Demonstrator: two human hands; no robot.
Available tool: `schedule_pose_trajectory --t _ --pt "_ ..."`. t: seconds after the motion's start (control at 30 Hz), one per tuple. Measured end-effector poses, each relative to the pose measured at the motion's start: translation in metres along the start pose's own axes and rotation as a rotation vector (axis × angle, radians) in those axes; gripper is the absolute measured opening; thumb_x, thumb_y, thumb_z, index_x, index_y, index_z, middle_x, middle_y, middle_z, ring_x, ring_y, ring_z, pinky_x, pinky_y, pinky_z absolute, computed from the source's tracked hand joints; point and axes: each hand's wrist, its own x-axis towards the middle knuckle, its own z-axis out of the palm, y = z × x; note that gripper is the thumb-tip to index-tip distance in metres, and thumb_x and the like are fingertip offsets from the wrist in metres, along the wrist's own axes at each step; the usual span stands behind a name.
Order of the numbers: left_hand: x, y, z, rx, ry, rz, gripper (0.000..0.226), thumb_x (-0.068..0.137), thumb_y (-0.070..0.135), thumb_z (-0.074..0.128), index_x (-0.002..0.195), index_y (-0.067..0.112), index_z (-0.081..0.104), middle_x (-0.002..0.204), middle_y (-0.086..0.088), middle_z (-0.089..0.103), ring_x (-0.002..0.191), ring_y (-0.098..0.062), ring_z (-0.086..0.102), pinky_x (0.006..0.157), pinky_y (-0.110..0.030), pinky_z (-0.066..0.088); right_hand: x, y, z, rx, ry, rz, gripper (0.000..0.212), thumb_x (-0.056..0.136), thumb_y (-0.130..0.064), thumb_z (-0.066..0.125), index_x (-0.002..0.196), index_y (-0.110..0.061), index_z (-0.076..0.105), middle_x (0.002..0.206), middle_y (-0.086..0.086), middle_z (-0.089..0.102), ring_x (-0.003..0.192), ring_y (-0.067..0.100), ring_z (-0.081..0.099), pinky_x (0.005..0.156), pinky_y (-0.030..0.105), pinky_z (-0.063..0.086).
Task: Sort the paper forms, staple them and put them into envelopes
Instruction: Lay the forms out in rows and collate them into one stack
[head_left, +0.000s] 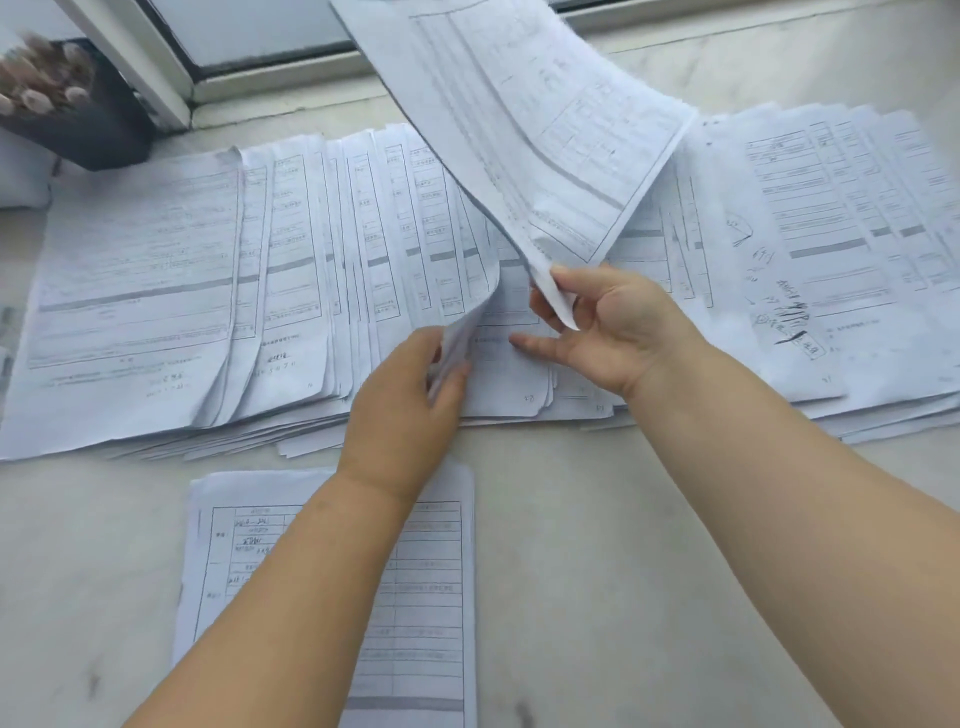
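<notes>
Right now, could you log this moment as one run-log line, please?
step: sorting | right hand: holds lifted form | left hand: pinches sheet edge | stapling: not begun

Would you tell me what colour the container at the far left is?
The container is dark grey, nearly black; head view.

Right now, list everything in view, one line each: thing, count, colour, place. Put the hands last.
Lifted forms: a few sheets, white, raised over the middle of the row, bottom corner held by the right hand.
Fanned forms: many overlapping sheets, white with grey print, in a row across the far half of the table.
Front stack: one, white, near edge, under the left forearm.
Table: one, pale marble.
Dark pot: one, black, far left by the window, holding dried stems.
Window frame: one, white, along the far edge.
Left hand: one, fingers pinching curled sheet edges in the row.
Right hand: one, fingers gripping the lifted forms.
</notes>
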Motion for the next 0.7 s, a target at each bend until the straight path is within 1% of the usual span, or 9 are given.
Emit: schedule_pose_trajectory --t 0.1,0.17,0.23,0.33,0.4,0.47,0.53,0.6,0.7 --pt "-0.003 -0.01 -0.005 -0.175 -0.023 -0.028 0.017 0.092 0.027 0.058 0.108 0.027 0.057 0.088 0.014 0.06 0.08 -0.003 0.055 0.073 -0.023 0.045 0.006 0.01 0.009 -0.044 -0.041 0.016 0.015 0.098 -0.002 0.046 0.097 -0.011 0.058 0.062 -0.003 0.067 0.057 0.01 0.066 0.087 0.054 0.052" --pt "-0.005 -0.019 -0.005 -0.101 -0.131 0.052 0.042 0.084 0.013 0.06 0.123 0.025 0.053 0.118 0.011 0.059 0.106 -0.006 0.056 0.095 -0.025 0.045 0.01 0.015 0.015 -0.04 -0.048 0.007 0.019 0.097 0.003 0.043 0.094 -0.008 0.058 0.062 -0.001 0.069 0.055 0.011 0.067 0.065 0.036 0.059" --pt "-0.008 -0.023 -0.004 0.105 -0.141 0.162 0.062 0.074 -0.005 0.057 0.132 0.015 0.05 0.141 -0.001 0.046 0.129 -0.017 0.042 0.111 -0.026 0.029 0.012 0.019 0.017 -0.029 -0.039 -0.026 0.025 0.096 0.008 0.042 0.091 -0.008 0.061 0.069 0.001 0.072 0.06 0.012 0.069 0.054 0.024 0.055" --pt "-0.011 -0.02 -0.003 0.451 0.048 0.316 0.069 0.065 -0.004 0.054 0.132 0.01 0.048 0.147 -0.014 0.039 0.14 -0.032 0.025 0.119 -0.037 0.01 0.013 0.026 0.019 -0.139 -0.02 -0.097 0.029 0.096 0.006 0.045 0.112 -0.01 0.063 0.101 0.005 0.073 0.09 0.019 0.071 0.077 0.034 0.059" --pt "-0.01 -0.023 -0.002 0.554 0.078 0.218 0.079 0.061 -0.001 0.06 0.137 0.014 0.042 0.149 -0.016 0.034 0.142 -0.037 0.018 0.118 -0.045 -0.001 0.013 0.029 0.019 -0.196 0.02 -0.133 0.035 0.095 0.006 0.045 0.124 -0.008 0.06 0.119 0.009 0.068 0.109 0.025 0.065 0.097 0.044 0.05" --pt "-0.006 -0.028 -0.002 0.589 -0.002 0.069 0.084 0.065 -0.002 0.06 0.143 0.019 0.037 0.154 -0.014 0.028 0.143 -0.038 0.016 0.118 -0.051 0.003 0.012 0.031 0.019 -0.231 0.041 -0.146 0.036 0.096 0.006 0.044 0.127 -0.007 0.059 0.124 0.012 0.065 0.117 0.028 0.061 0.103 0.047 0.045" --pt "-0.003 -0.033 -0.004 0.525 -0.059 0.027 0.078 0.071 -0.005 0.049 0.144 0.02 0.04 0.154 -0.012 0.03 0.142 -0.036 0.024 0.116 -0.051 0.018 0.011 0.031 0.02 -0.25 0.053 -0.148 0.036 0.096 0.005 0.044 0.126 -0.009 0.059 0.125 0.011 0.065 0.12 0.03 0.059 0.102 0.049 0.046" --pt "-0.001 -0.034 -0.013 0.324 0.019 0.025 0.072 0.073 -0.005 0.04 0.141 0.019 0.046 0.143 -0.009 0.048 0.131 -0.032 0.043 0.108 -0.039 0.033 0.009 0.031 0.02 -0.235 0.06 -0.155 0.032 0.097 0.003 0.046 0.121 -0.012 0.061 0.117 0.006 0.069 0.114 0.028 0.063 0.091 0.046 0.052" --pt "0.0 -0.035 -0.026 0.009 0.213 -0.096 0.059 0.079 0.008 0.038 0.137 0.014 0.05 0.101 -0.006 0.062 0.088 -0.024 0.053 0.072 -0.019 0.033 0.003 0.021 0.018 -0.117 0.094 -0.183 0.027 0.097 0.002 0.046 0.099 -0.019 0.063 0.091 -0.003 0.074 0.086 0.016 0.069 0.078 0.039 0.057"
